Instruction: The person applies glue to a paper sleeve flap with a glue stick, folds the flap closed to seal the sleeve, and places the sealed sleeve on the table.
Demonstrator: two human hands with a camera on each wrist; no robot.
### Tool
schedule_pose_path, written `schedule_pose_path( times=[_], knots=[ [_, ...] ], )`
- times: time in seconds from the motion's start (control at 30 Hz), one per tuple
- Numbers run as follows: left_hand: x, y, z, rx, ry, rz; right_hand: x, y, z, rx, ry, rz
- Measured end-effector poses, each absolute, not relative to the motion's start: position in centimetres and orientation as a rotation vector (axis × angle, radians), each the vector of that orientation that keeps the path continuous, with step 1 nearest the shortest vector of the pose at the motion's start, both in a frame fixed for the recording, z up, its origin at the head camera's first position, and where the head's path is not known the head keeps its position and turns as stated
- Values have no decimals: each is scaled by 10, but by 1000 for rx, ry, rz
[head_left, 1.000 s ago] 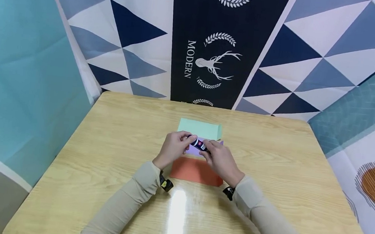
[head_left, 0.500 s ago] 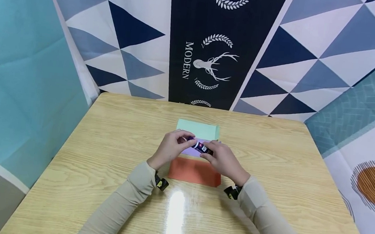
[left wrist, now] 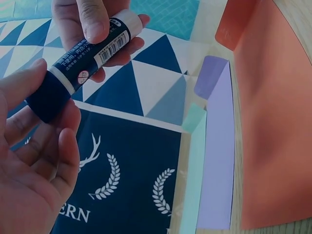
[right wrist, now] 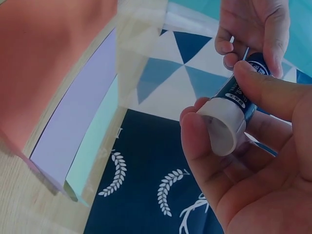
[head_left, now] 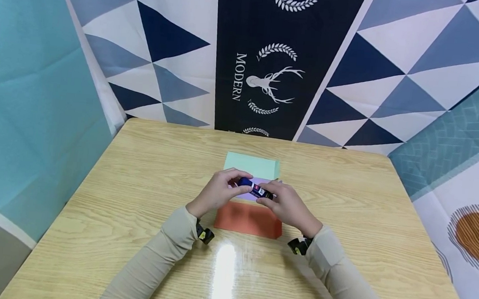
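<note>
A dark blue glue stick (head_left: 257,189) with a white base is held slanted between both hands above the paper. My left hand (head_left: 219,188) pinches the blue cap (left wrist: 48,97) at one end between thumb and fingers. The right hand (head_left: 287,204) grips the labelled barrel (right wrist: 234,95) near its white base (right wrist: 222,127). The right wrist view shows that base as a hollow ring facing the camera. Under the hands lies a purple envelope (head_left: 244,196), partly hidden. A mint green envelope (head_left: 248,163) lies behind it, and an orange envelope (head_left: 248,218) in front.
The envelopes lie in a row on a light wooden table (head_left: 143,169). Behind the table's far edge hangs a patterned cloth (head_left: 182,68), with a teal sheet (head_left: 27,83) on the left. A glare strip shows on the table in front of the orange envelope.
The left hand's fingers have shifted on the cap end, so more of the blue cap shows now. Both wrists have drawn slightly apart; the head view has moved a little. The envelopes stay put.
</note>
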State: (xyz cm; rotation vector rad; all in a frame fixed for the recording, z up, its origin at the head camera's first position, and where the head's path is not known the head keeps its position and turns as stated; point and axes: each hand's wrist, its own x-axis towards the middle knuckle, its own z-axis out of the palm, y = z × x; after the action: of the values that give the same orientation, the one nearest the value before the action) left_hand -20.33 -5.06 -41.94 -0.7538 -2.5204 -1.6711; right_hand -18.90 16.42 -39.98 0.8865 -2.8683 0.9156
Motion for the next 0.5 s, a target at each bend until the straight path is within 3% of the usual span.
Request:
schedule_pose_path(
  times=[0.5],
  knots=[
    [-204,-47,-419,-622,-2543,-1629,-189,168,-404,893,-2853,822]
  ],
)
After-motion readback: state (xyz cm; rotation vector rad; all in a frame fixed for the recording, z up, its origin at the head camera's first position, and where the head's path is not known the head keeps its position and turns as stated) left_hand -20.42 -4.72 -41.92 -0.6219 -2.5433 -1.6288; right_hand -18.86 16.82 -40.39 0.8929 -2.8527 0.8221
